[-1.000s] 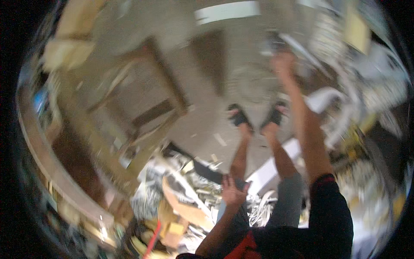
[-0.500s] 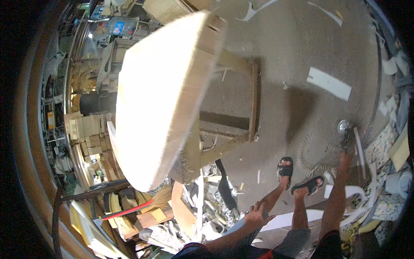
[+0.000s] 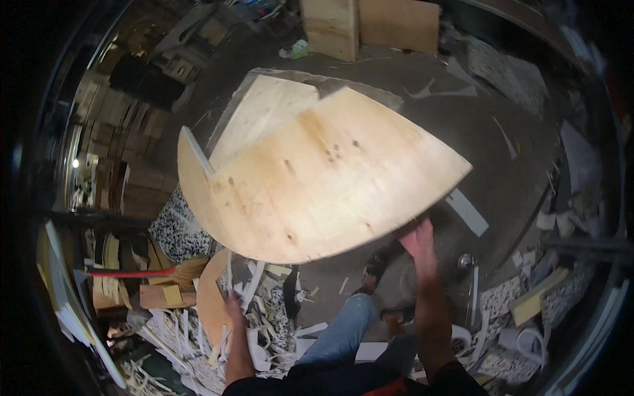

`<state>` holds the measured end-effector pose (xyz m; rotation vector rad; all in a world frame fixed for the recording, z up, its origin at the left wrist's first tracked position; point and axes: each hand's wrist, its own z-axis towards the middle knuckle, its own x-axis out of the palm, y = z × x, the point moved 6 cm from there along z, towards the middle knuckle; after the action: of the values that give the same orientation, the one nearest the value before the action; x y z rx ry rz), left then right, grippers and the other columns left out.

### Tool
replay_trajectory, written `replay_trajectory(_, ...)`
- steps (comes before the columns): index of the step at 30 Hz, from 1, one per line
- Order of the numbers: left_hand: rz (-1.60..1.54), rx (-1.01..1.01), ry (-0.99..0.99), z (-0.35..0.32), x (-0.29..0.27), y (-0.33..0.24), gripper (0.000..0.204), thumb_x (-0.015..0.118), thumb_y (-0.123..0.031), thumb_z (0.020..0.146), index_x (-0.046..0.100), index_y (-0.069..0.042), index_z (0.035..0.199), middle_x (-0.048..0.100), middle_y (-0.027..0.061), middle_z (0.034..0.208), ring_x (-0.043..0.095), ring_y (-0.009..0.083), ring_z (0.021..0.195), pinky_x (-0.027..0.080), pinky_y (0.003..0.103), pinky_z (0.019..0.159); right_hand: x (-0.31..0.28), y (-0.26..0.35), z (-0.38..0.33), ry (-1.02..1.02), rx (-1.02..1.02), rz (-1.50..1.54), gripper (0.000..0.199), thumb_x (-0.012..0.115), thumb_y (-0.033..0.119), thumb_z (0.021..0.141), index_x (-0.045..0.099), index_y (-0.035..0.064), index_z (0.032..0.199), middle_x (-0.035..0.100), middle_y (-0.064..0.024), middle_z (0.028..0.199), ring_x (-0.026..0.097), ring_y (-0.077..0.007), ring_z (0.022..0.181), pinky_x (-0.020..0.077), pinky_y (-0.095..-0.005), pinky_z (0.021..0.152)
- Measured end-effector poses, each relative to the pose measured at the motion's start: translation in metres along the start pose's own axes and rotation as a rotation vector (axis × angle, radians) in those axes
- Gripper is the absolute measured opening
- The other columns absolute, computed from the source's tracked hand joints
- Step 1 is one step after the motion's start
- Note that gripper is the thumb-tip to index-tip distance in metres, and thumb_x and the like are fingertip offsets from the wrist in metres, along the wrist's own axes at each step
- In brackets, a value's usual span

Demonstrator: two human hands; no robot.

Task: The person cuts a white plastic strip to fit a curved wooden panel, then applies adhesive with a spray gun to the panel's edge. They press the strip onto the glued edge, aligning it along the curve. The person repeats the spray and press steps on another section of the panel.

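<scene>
One large, pale plywood panel (image 3: 337, 178) with curved edges, bearing faint, unreadable handwriting (image 3: 256, 208), is above the grey floor (image 3: 505, 191). The right hand (image 3: 417, 240) meets its near edge, fingers partly hidden; the left hand (image 3: 234, 306) blurs below. I cannot tell whether either clamps. Two brown wooden boards (image 3: 399, 26) stand at the floor's far edge.
</scene>
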<state>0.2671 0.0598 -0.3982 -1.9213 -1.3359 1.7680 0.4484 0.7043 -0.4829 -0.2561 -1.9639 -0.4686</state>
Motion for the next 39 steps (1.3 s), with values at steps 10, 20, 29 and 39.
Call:
replay_trajectory(10,0.069,0.377,-0.102,0.112,-0.059,-0.237,0.048,0.071,-0.039,0.096,0.068,0.004,0.116,0.071,0.0083,0.11,0.064,0.0168,0.096,0.049,0.034,0.084,0.045,-0.019,0.03,-0.28,0.06,-0.028,0.056,0.044,0.049,0.104,0.049,0.0062,0.139,0.052,-0.0122,0.139,0.054,-0.0311,0.124,0.0461,-0.0513,0.102)
replay_trajectory(20,0.454,0.66,-0.113,0.049,-0.001,-0.32,0.038,0.072,-0.033,0.093,0.075,-0.001,0.112,0.068,0.0232,0.119,0.062,0.0384,0.112,0.049,0.043,0.096,0.109,0.011,0.145,-0.253,-0.061,-0.061,0.04,0.051,0.038,0.103,0.059,0.0053,0.126,0.062,-0.0115,0.12,0.062,-0.0285,0.108,0.0531,-0.0466,0.092)
replay_trajectory(29,1.002,0.981,-0.139,0.027,0.044,-0.385,0.049,0.061,-0.046,0.096,0.076,-0.004,0.115,0.06,0.0254,0.135,0.054,0.0424,0.125,0.04,0.053,0.107,0.12,0.037,0.198,-0.138,-0.164,-0.035,0.028,0.058,0.028,0.103,0.067,0.0044,0.114,0.071,-0.0109,0.104,0.07,-0.0261,0.094,0.0594,-0.0425,0.083)
replay_trajectory(39,0.444,1.551,0.44,-0.209,0.101,-0.385,0.037,0.058,-0.022,0.102,0.061,0.004,0.128,0.061,0.0219,0.127,0.06,0.0365,0.116,0.048,0.046,0.102,-0.143,-0.049,-0.16,-0.524,-0.22,-0.3,0.038,0.066,0.036,0.098,0.065,0.0001,0.109,0.069,-0.0107,0.093,0.068,-0.0162,0.076,0.0569,-0.0321,0.064)
